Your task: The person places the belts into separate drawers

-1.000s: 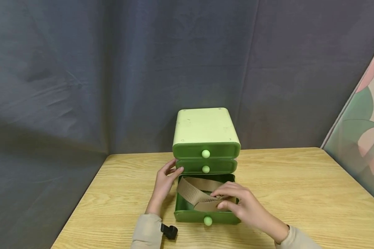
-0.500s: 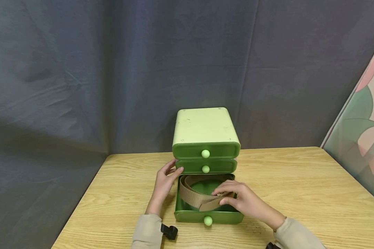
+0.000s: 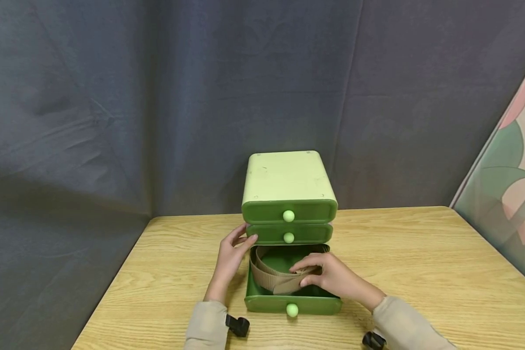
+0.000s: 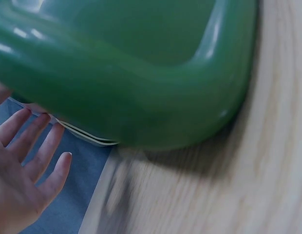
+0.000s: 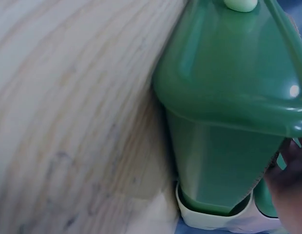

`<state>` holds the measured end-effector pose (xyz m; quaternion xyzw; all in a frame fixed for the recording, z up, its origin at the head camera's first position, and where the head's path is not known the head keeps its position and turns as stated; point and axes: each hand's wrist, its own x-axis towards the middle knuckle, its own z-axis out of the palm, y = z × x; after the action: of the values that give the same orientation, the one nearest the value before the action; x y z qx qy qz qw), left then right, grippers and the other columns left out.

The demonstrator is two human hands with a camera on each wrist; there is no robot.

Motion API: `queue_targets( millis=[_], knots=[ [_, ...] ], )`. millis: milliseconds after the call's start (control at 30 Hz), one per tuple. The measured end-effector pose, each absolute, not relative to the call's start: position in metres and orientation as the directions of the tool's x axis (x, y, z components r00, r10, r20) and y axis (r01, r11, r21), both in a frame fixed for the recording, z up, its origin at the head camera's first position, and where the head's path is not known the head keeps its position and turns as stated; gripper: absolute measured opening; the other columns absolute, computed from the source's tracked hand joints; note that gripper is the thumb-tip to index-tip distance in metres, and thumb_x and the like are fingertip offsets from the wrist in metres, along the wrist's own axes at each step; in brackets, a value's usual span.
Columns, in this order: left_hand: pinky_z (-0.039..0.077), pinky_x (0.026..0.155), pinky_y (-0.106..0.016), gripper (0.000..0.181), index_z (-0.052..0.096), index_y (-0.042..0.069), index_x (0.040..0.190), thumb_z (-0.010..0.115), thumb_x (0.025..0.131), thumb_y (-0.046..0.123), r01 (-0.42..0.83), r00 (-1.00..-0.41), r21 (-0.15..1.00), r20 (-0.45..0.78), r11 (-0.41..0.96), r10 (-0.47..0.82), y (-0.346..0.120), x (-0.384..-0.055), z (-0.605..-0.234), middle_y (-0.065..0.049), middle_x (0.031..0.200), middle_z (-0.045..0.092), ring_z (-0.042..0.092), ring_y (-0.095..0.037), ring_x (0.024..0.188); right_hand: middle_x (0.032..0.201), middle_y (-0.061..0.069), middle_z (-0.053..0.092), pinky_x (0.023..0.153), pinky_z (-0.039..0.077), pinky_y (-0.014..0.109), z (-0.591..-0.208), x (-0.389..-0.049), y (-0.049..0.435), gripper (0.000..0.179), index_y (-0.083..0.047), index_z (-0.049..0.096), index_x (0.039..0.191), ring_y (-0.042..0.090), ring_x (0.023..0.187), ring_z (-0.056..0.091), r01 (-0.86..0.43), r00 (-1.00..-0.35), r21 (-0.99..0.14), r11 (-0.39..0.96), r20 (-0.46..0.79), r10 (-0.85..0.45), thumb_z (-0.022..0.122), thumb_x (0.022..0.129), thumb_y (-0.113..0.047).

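Head view above, facing forward-down; both wrist views close against the shared green drawer unit [image 3: 288,214].

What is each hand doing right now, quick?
Left hand: open, fingers straight, touching the side of the small green plastic drawer cabinet.
Right hand: pinching the tan woven belt coiled in the open bottom drawer.

This looks like a staged recording corner, perhaps set up in a home, with a pale wooden surface [image 3: 420,272] backed by a draped grey curtain [image 3: 113,107] and a leaf-patterned panel [image 3: 512,160] at the right edge.
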<state>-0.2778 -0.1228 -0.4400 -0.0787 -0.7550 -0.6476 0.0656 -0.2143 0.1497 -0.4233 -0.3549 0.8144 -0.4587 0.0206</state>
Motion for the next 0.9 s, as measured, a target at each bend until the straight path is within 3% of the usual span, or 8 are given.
queue_targets(
  millis=[467, 733, 900],
  knots=[
    [0.052, 0.088, -0.044, 0.061, 0.052, 0.009, 0.144, 0.073, 0.092, 0.032, 0.193, -0.981, 0.972, 0.190, 0.137, 0.038, -0.1217, -0.2776, -0.4395, -0.011, 0.141, 0.055, 0.055, -0.028, 0.118, 0.100, 0.000, 0.075, 0.069, 0.058, 0.028, -0.4310, -0.2188, 0.1463, 0.026, -0.003, 0.075, 0.108, 0.010, 0.083, 0.071, -0.448, -0.751, -0.829, 0.335, 0.145, -0.644, 0.077, 0.083, 0.001],
    [0.052, 0.083, -0.038, 0.060, 0.053, 0.009, 0.144, 0.073, 0.092, 0.032, 0.194, -0.981, 0.969, 0.192, 0.156, 0.031, -0.1226, -0.2768, -0.4401, -0.011, 0.140, 0.055, 0.055, -0.028, 0.117, 0.095, -0.004, 0.074, 0.071, 0.056, 0.025, -0.4301, -0.2205, 0.1461, 0.022, -0.006, 0.078, 0.103, 0.006, 0.082, 0.067, -0.511, -0.723, -0.772, 0.379, 0.147, -0.675, 0.080, 0.081, -0.002],
    [0.052, 0.086, -0.043, 0.061, 0.052, 0.009, 0.144, 0.073, 0.092, 0.033, 0.189, -0.982, 0.970, 0.186, 0.155, 0.034, -0.1232, -0.2770, -0.4401, -0.011, 0.141, 0.055, 0.054, -0.029, 0.118, 0.098, -0.002, 0.073, 0.072, 0.056, 0.026, -0.4303, -0.2207, 0.1469, 0.024, -0.006, 0.077, 0.105, 0.006, 0.085, 0.067, -0.527, -0.711, -0.768, 0.365, 0.162, -0.684, 0.080, 0.081, -0.004]
  ],
)
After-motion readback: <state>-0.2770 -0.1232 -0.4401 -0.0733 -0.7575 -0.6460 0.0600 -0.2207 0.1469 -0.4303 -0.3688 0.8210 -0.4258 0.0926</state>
